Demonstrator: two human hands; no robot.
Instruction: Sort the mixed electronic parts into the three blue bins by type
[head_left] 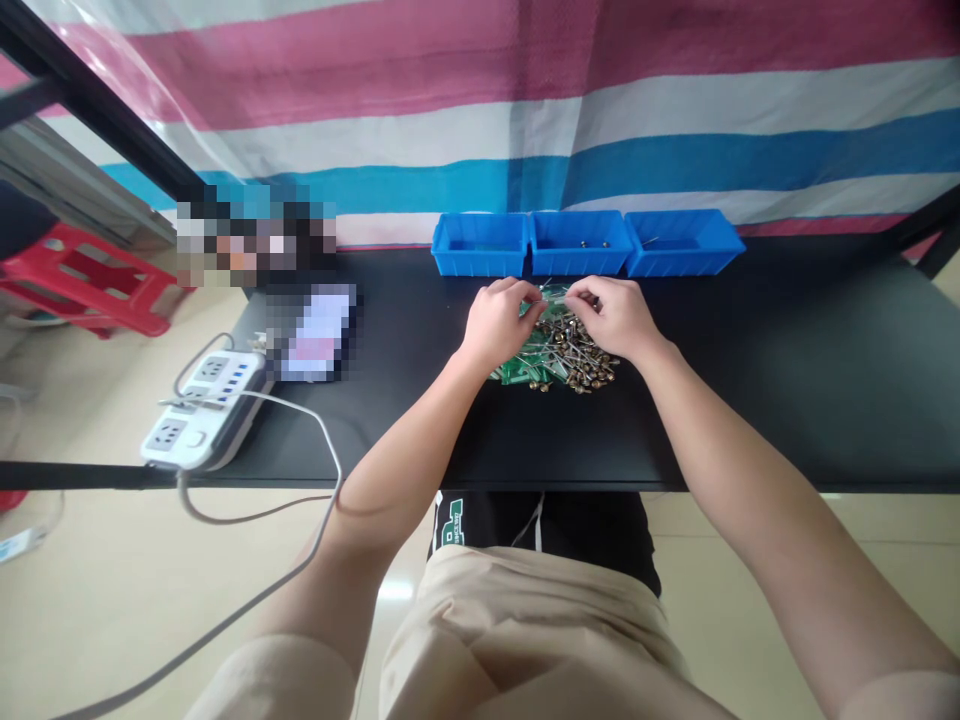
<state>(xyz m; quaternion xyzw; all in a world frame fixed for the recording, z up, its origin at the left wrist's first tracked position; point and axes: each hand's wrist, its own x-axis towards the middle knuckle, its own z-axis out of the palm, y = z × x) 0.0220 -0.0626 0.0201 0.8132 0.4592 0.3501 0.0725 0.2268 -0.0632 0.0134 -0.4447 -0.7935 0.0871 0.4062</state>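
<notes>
A loose pile of brass-coloured screws or nails [589, 362] lies mixed with green plastic pieces [517, 372] on the black tabletop. At the pile's left far edge, my left hand [499, 322] is closed, thumb and forefinger pinched together. Across from it my right hand [619, 316] pinches too, its fingertips over the far right side of the pile. Whatever lies between either set of fingertips is too small to make out. Just beyond the hands stand a left blue bin [480, 262], a middle blue bin [579, 262] and a right blue bin [681, 262].
Small metal pieces lie in the middle bin and a thin one in the right bin. A white power strip [202, 410] sits at the table's left edge, its grey cable looping by my left forearm. Behind hangs a striped sheet [450, 130]; a red stool [90, 280] stands left.
</notes>
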